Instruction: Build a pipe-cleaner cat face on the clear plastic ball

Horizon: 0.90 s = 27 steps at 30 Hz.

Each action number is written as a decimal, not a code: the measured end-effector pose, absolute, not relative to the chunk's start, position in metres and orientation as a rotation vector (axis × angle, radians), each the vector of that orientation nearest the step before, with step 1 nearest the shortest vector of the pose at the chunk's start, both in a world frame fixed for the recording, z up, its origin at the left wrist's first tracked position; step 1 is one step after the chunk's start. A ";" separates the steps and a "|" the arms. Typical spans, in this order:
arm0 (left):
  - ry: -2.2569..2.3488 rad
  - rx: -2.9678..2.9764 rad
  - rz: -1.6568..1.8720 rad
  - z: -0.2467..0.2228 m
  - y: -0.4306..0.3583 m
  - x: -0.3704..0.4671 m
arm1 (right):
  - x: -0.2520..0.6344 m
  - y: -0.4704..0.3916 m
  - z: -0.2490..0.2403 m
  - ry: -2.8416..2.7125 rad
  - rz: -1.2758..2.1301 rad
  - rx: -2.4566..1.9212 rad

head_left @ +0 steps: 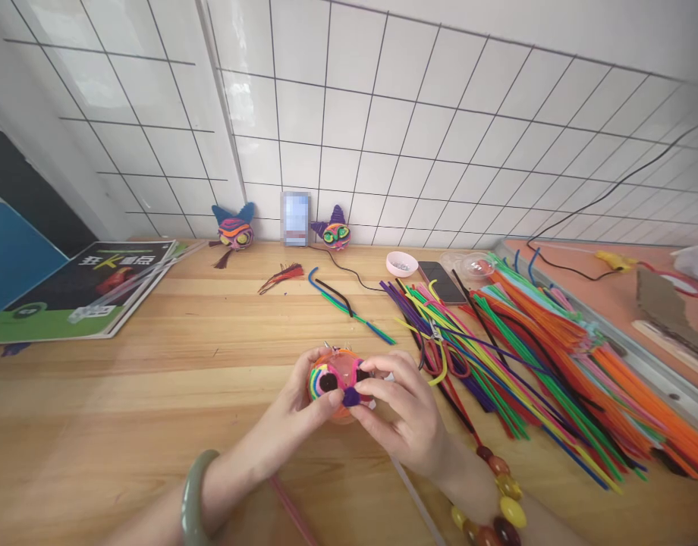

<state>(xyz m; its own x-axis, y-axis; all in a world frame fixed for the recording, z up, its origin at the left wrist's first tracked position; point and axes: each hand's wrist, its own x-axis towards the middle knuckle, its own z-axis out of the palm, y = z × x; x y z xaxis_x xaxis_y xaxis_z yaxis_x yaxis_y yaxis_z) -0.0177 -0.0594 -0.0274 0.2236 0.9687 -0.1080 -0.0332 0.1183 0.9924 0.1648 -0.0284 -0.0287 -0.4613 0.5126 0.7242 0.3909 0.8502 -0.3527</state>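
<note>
Between my two hands is a round craft ornament (344, 368) with a clear, pinkish middle, coloured coils round dark eye spots and a dark purple nose piece (351, 396). My left hand (303, 390) grips its left side, the thumb pressed beside the purple piece. With my right hand (403, 406) I hold the right side, fingertips on the right eye spot and close to the purple piece. Several loose pipe cleaners (349, 303) in blue, green and black lie just beyond. A large spread of coloured pipe cleaners (497, 364) is to the right.
Scissors (440, 345) lie among the pipe cleaners. Farther back are a pink bowl (402, 264), a dark phone (443, 282), a standing screen (295, 218) and two finished-looking cat-eared ornaments (235, 229). Magazines (87, 284) rest at the left; the tiled wall borders the table.
</note>
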 end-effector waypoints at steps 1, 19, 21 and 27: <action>1.050 1.189 0.983 -0.028 -0.059 -0.018 | 0.165 -0.028 -0.029 -2.112 0.168 -0.658; 0.922 1.120 1.003 -0.035 -0.060 -0.021 | 0.166 -0.028 -0.026 -2.118 0.193 -0.612; 0.896 1.077 1.008 -0.038 -0.059 -0.022 | 0.166 -0.029 -0.026 -2.115 0.197 -0.609; 0.843 0.991 1.049 -0.043 -0.058 -0.024 | 0.166 -0.028 -0.027 -2.126 0.171 -0.620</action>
